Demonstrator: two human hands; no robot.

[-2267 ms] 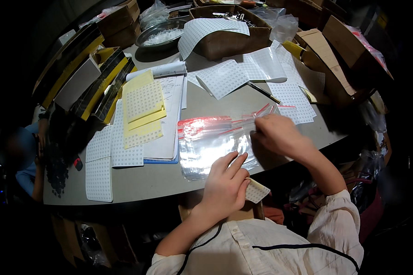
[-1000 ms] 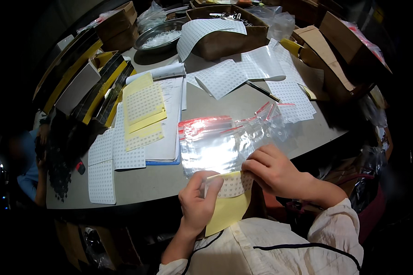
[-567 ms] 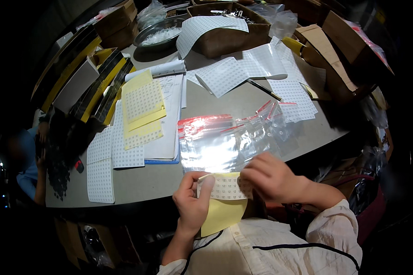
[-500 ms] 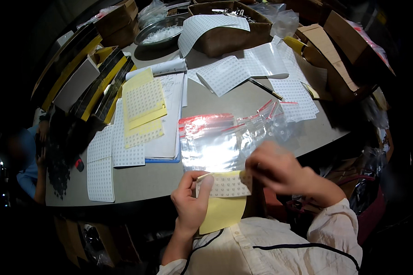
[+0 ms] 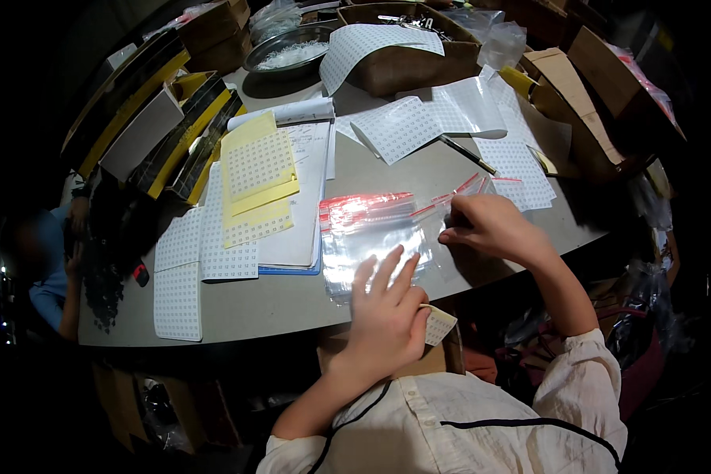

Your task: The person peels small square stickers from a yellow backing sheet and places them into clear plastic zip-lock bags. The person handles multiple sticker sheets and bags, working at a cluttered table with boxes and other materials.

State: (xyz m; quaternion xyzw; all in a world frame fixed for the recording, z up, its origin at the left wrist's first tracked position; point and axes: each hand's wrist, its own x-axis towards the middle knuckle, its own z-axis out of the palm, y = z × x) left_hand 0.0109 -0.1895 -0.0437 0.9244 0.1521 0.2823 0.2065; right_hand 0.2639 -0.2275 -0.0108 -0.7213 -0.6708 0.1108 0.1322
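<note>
Hands (image 5: 494, 227) back at glossy bags (image 5: 371, 249)

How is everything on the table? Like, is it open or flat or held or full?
Sticker sheet: held, mostly hidden by left hand
Left hand: gripping sheet, fingers stretched out
Right hand: curled, beside the bags
Bags: flat, overlapping
Notepad: top paper rolled back
Pen: lying down
Bowl: holding white bits
Box: open, holding metal pieces
</note>
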